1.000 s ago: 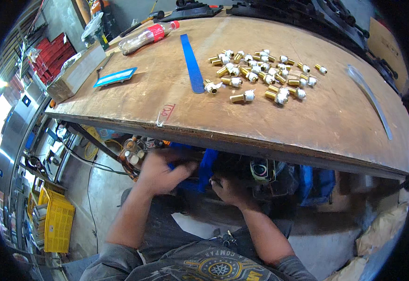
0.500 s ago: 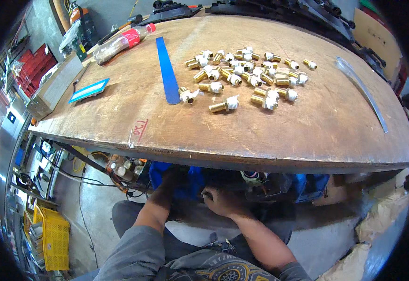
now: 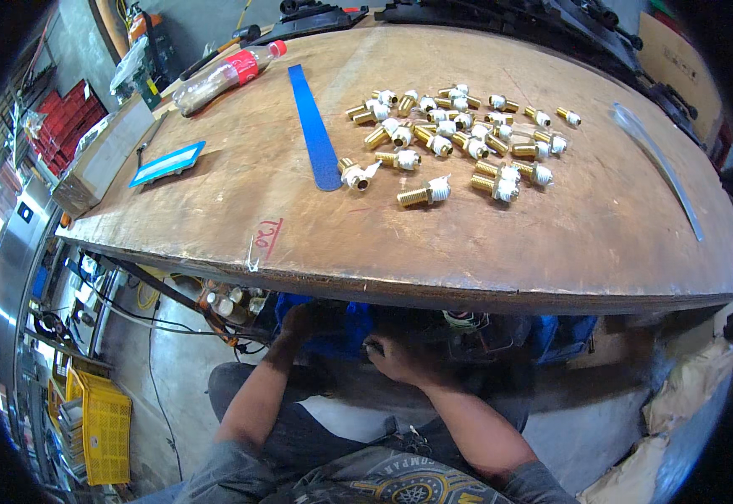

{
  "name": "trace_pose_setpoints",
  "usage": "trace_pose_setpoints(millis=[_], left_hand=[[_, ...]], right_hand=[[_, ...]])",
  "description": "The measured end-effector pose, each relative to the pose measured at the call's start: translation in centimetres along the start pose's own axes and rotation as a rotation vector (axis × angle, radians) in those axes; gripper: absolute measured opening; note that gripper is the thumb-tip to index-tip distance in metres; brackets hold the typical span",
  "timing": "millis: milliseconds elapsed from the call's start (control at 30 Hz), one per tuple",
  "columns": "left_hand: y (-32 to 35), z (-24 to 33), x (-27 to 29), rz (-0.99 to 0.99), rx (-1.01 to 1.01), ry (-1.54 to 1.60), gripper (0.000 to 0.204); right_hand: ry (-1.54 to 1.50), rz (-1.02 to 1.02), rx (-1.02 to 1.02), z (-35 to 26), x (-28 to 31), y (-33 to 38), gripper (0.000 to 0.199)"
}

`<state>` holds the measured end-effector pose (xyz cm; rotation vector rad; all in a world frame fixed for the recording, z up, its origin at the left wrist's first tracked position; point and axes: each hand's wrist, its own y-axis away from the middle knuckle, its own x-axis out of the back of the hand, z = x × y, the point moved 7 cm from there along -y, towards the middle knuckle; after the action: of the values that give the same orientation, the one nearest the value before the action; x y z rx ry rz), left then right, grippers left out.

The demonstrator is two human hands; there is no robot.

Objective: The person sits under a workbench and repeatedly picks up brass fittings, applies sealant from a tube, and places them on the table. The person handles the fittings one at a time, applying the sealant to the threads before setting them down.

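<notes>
Under the table's front edge, my left hand (image 3: 301,322) reaches into a blue plastic bin (image 3: 351,321); shadow and the bin hide its fingers. My right hand (image 3: 396,356) is just right of it, at the bin's front, with fingers curled closed. A small dark spot shows at its fingertips, but what it holds, if anything, cannot be made out. Above on the wooden table (image 3: 434,252) lie several brass threaded fittings (image 3: 417,195) with white tape wrapped on one end. A flat blue strip (image 3: 314,130) lies left of them.
On the table's left are a plastic bottle (image 3: 224,81) with a red label, a blue-rimmed flat piece (image 3: 167,164) and a hammer (image 3: 219,55). A clear strip (image 3: 660,168) lies at right. Below are another blue bin (image 3: 561,338), cables (image 3: 144,319) and a yellow crate (image 3: 104,428).
The left forearm has drawn back and more of it shows, the hand staying at the bin. The right hand keeps nearly the same place. The whole view has shifted slightly.
</notes>
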<state>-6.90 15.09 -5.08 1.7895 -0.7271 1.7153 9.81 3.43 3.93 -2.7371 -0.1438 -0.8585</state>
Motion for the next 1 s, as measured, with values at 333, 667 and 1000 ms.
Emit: trace_pose_setpoints(millis=[333,667,1000], left_hand=[[8.9,10.4,13.0,0.136,0.320,1.794,0.038],[9.9,10.2,13.9,0.093,0.213,1.992,0.039],[10.2,9.7,16.5,0.398,0.264,1.252,0.023]], right_hand=[[-0.149,0.085,-0.005,-2.2,1.3,0.8,0.021],[-0.131,0.042,0.320,-8.3,2.0,2.8,0.020],[-0.124,-0.057,0.251,-7.7,2.3,2.6,0.023]])
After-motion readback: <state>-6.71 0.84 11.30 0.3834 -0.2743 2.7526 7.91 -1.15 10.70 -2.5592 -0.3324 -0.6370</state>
